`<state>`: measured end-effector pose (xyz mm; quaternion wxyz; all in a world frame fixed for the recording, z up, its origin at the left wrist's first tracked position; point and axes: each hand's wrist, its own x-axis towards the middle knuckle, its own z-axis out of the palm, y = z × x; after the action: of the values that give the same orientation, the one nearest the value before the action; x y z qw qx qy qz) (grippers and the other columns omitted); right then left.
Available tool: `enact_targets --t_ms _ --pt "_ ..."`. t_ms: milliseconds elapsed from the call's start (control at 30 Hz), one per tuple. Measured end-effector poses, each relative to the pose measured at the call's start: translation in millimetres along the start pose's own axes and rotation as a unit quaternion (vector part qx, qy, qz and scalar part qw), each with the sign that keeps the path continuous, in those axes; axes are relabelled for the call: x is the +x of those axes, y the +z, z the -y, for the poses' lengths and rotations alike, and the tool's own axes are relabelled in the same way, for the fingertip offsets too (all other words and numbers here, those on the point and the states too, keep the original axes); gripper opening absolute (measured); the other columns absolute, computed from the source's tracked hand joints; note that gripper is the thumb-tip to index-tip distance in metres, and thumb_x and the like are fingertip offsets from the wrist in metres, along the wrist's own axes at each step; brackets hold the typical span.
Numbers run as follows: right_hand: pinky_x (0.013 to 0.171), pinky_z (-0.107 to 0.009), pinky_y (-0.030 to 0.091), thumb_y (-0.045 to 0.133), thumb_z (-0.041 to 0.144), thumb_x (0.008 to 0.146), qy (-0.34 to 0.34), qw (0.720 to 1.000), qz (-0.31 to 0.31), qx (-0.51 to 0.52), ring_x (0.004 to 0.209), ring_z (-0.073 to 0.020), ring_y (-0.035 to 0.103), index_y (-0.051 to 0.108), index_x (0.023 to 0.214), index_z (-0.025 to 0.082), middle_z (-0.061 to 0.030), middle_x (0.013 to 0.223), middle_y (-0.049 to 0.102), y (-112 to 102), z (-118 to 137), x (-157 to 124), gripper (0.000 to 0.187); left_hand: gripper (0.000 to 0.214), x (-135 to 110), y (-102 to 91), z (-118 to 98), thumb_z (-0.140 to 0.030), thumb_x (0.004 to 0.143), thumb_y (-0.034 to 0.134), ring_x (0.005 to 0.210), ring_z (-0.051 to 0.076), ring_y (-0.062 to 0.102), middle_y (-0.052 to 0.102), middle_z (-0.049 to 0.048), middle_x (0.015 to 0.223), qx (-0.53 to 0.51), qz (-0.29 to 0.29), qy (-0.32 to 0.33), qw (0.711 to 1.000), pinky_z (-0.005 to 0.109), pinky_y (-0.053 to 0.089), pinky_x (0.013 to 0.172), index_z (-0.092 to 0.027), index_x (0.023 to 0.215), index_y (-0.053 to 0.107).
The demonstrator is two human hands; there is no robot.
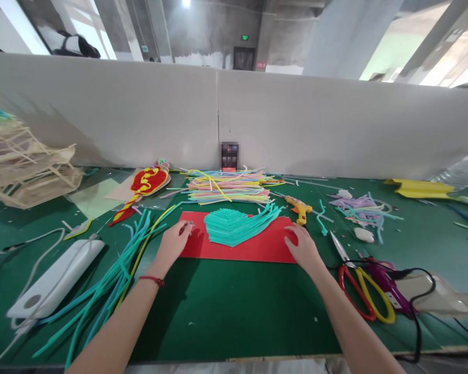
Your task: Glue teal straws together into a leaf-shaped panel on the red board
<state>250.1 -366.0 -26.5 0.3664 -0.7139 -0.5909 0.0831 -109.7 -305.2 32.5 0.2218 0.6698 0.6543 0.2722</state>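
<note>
Red card at centre — probably light, stiff; teal fuzzy shape on it, likely soft, crushable. Left hand at 9 o'clock, fingers curled, pinch cannot tell; right hand at 3 o'clock, fingers spread. Better hold: card edges.

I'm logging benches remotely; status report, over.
Left hand at left end of red sheet; right hand at right end. Turquoise shape on sheet, loose strands trailing right. Yellow glue gun just beyond right hand, possible obstruction.

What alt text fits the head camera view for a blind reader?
A person's left hand and right hand are at opposite ends of a red sheet bearing a teal shape of fuzzy strips. Multicoloured strips lie behind it, and scissors to the right, on a green table.
</note>
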Motion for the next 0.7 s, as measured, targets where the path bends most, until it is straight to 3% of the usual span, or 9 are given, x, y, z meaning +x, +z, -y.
enact_targets --t_ms 167,333,467,567,700 --pt "0.095 -0.044 0.044 0.044 0.026 0.08 -0.014 0.998 -0.029 -0.056 0.112 -0.0266 0.055 0.063 0.1 0.019 -0.0141 0.12 0.057 -6.1 13.3 4.1 0.028 0.023 -13.7 4.9 -18.6 -0.029 0.085 0.041 0.091 0.026 0.063 0.07 0.0095 0.096 0.083 -0.052 0.1 0.99 0.044 0.039 0.095 -0.019 0.089 0.061" --pt "0.091 -0.039 0.045 0.043 0.026 0.08 -0.015 1.0 -0.002 -0.027 0.098 -0.0223 0.06 0.065 0.091 0.021 -0.0077 0.103 0.066 -10.5 29.7 26.8 0.025 0.024 -26.7 19.1 -48.4 -0.034 0.09 0.041 0.082 0.021 0.061 0.065 0.0065 0.085 0.024 -0.031 0.175 0.984 0.032 0.046 0.075 -0.02 0.081 0.058" --pt "0.085 -0.036 0.046 0.043 0.026 0.081 -0.012 1.0 -0.003 -0.019 0.092 -0.0208 0.061 0.066 0.09 0.022 -0.007 0.099 0.067 -5.3 39.6 38.0 0.026 0.038 -23.1 34.6 -64.8 -0.036 0.094 0.036 0.061 0.015 0.052 0.051 0.0004 0.062 0.023 -0.019 0.204 0.979 0.028 0.039 0.061 -0.021 0.059 0.043" --pt "0.083 -0.036 0.046 0.042 0.025 0.081 -0.02 1.0 -0.019 -0.012 0.089 -0.021 0.061 0.066 0.09 0.02 -0.0079 0.094 0.067 2.0 39.0 37.8 0.026 0.043 -15.4 47.1 -72.4 -0.036 0.094 0.036 0.056 0.014 0.044 0.04 -0.0022 0.053 0.046 -0.007 0.219 0.974 0.028 0.034 0.059 -0.021 0.054 0.031" --pt "0.079 -0.034 0.047 0.042 0.024 0.082 -0.024 1.0 -0.017 0.006 0.081 -0.0194 0.06 0.067 0.09 0.019 -0.0072 0.088 0.065 7.6 30.9 34.0 0.027 0.038 -5.0 61.4 -82.0 -0.032 0.093 0.038 0.062 0.015 0.045 0.043 -0.0013 0.058 0.055 0.021 0.245 0.968 0.028 0.034 0.061 -0.021 0.057 0.032"
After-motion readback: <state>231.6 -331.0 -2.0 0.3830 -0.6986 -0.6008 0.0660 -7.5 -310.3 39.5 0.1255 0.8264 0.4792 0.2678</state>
